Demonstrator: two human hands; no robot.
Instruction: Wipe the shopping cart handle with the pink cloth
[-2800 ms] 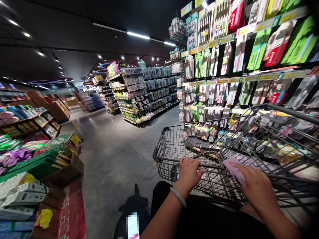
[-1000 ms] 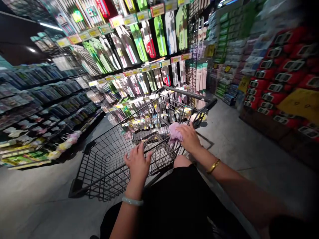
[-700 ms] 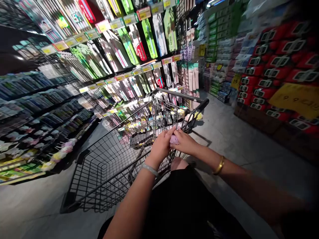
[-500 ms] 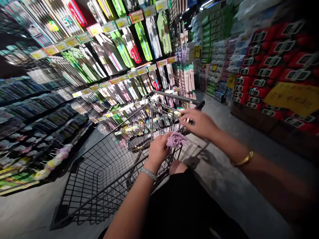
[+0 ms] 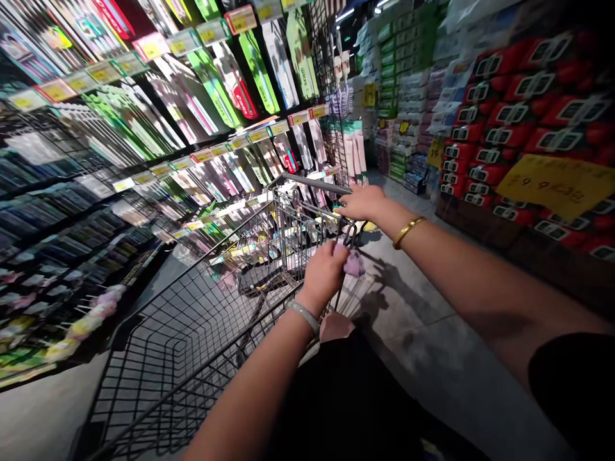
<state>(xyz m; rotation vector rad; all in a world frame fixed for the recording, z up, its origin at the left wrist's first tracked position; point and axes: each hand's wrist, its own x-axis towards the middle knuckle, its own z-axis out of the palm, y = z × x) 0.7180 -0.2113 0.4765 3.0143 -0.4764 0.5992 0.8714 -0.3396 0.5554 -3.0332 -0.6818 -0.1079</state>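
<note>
My left hand (image 5: 324, 272) is closed around a crumpled light purple cloth (image 5: 354, 261), which pokes out past the thumb side. It is at the near side of a black wire shopping cart (image 5: 192, 378); whether it also touches the frame I cannot tell. My right hand (image 5: 362, 203) is wrapped over the right end of the cart's handle (image 5: 321, 186), with its fingertips partly hidden. A pale bangle circles my left wrist and a gold one my right wrist. The cart's basket stretches to the lower left.
Racks of packaged toothbrushes (image 5: 259, 73) with yellow price tags stand beyond the cart. Another stocked shelf (image 5: 48, 211) is at the left. Stacked red packages (image 5: 504, 121) with a yellow price sign (image 5: 557, 186) line the right side. Grey floor (image 5: 427, 346) runs between them.
My right hand has come down from above the cart onto the handle's end. My left hand, holding the purple cloth, has turned and shifted slightly right. The view has shifted a little.
</note>
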